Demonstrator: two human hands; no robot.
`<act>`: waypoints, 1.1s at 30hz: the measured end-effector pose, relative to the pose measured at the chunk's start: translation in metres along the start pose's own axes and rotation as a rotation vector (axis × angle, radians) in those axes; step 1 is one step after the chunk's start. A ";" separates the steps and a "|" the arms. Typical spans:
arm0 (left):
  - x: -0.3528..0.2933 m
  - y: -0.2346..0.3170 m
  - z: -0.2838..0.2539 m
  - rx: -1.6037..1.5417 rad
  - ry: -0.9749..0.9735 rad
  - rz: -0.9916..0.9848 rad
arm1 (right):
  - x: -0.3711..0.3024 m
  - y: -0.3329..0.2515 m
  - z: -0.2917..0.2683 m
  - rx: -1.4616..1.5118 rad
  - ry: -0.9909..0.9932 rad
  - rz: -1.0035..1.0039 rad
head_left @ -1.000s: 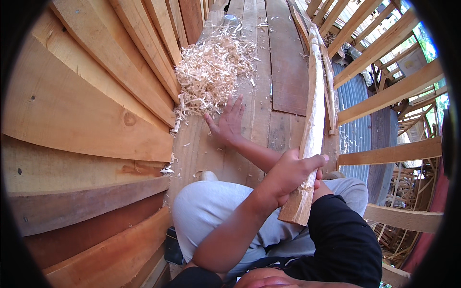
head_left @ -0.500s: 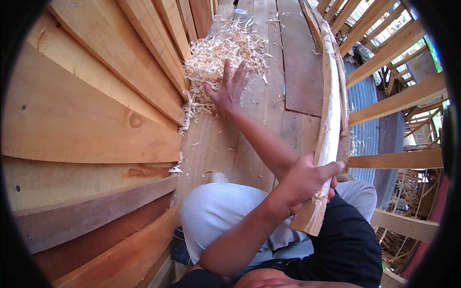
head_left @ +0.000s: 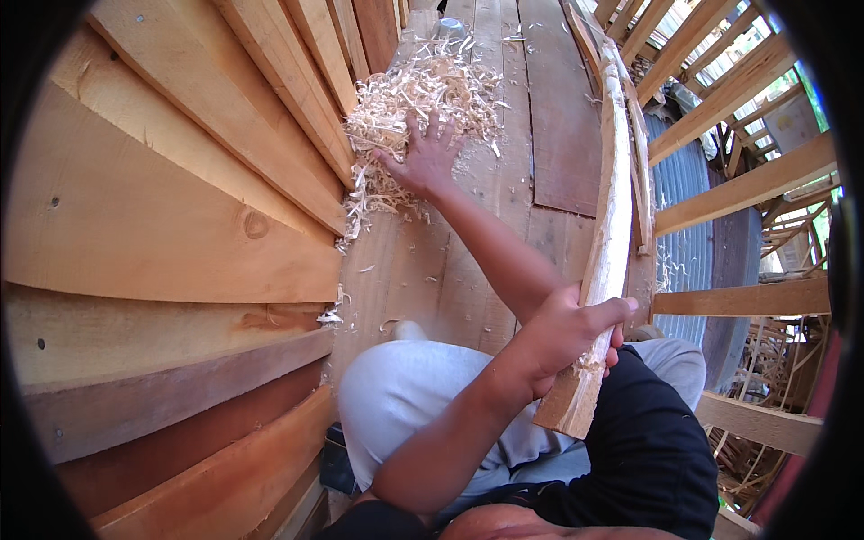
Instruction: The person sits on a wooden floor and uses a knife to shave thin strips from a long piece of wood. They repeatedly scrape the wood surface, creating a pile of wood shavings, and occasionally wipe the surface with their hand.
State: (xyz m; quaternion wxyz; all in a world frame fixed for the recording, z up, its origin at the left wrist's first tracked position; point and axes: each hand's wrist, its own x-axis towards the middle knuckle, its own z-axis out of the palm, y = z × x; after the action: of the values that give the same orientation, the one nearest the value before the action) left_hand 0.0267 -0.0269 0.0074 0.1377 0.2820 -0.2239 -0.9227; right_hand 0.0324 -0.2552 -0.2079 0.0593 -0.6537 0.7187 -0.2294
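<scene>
Wood stick [head_left: 615, 198], 1 pc: long, slightly bowed, squared section; pale, shaved upper face, browner sides, chipped fibres nr the blunt near end. Loc: R of centre, slanting from over the lap up alongside the rail side.

Shavings [head_left: 423, 85], 1 heap: thin, curly, cream-coloured, loose; against L wall, strays scattered nearby.

Floor planks [head_left: 459, 288]: flat, worn, lengthwise, w/ smoother reddish-brown panel [head_left: 567, 117] set R of heap.

Wall boards [head_left: 180, 216], L side: broad, orange-tan, overlapping, w/ knots & nail marks.

Rails [head_left: 747, 187], R side: sawn timber, spaced; corrugated sheet [head_left: 681, 189] beyond, blue-grey, ribbed.

Left hand [head_left: 571, 335]: wrapped round stick nr its lower end, thumb laid across top; bare forearm angled up from lower L.

Right hand [head_left: 429, 164]: palm down, fingers spread over near edge of heap, thumb out to L; forearm passes under L arm & reaches up-L, so arms cross. How firmly it presses: can't tell.

Containers: small greyish vessel-like item [head_left: 452, 29] past heap, contents can't be made out; dark boxy item [head_left: 337, 459] beside L knee, partly hidden, inside n/v.
</scene>
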 end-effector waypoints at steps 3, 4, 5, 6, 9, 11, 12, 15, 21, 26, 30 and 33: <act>0.000 -0.003 -0.004 0.023 0.000 0.011 | -0.003 0.006 -0.018 -0.013 -0.023 -0.029; 0.000 -0.003 -0.002 0.031 -0.006 0.007 | -0.001 0.014 -0.021 -0.018 0.000 -0.034; 0.001 -0.004 0.000 0.029 0.005 0.008 | -0.002 0.022 -0.025 -0.062 0.059 -0.068; 0.001 -0.005 0.002 0.027 0.014 0.008 | 0.000 0.029 -0.027 -0.041 0.127 -0.091; 0.002 -0.005 0.009 0.030 0.007 0.016 | 0.006 0.050 -0.048 0.046 0.386 -0.210; -0.001 -0.004 0.005 0.009 0.019 0.018 | 0.002 0.047 -0.058 0.114 0.403 -0.276; -0.003 -0.004 0.002 -0.012 0.021 0.025 | -0.001 0.046 -0.064 0.148 0.413 -0.306; -0.005 -0.004 -0.003 -0.069 0.007 0.037 | -0.019 0.061 -0.086 0.236 -0.054 -0.198; 0.002 -0.002 0.009 0.026 0.039 0.021 | -0.069 0.174 -0.136 -0.339 0.078 -0.461; 0.001 -0.006 0.009 0.115 0.068 0.064 | -0.103 0.206 -0.204 -0.434 -0.195 0.320; -0.001 -0.008 0.011 0.084 0.090 0.048 | -0.134 0.242 -0.223 -0.446 -0.535 0.524; 0.003 -0.008 0.002 0.085 0.062 0.038 | -0.140 0.265 -0.218 -0.185 -0.594 0.563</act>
State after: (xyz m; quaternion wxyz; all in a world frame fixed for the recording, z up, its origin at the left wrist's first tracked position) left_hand 0.0223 -0.0206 0.0040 0.1497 0.3116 -0.2641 -0.9004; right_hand -0.2738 -0.0537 -0.1523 0.2657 -0.4721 0.8384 0.0598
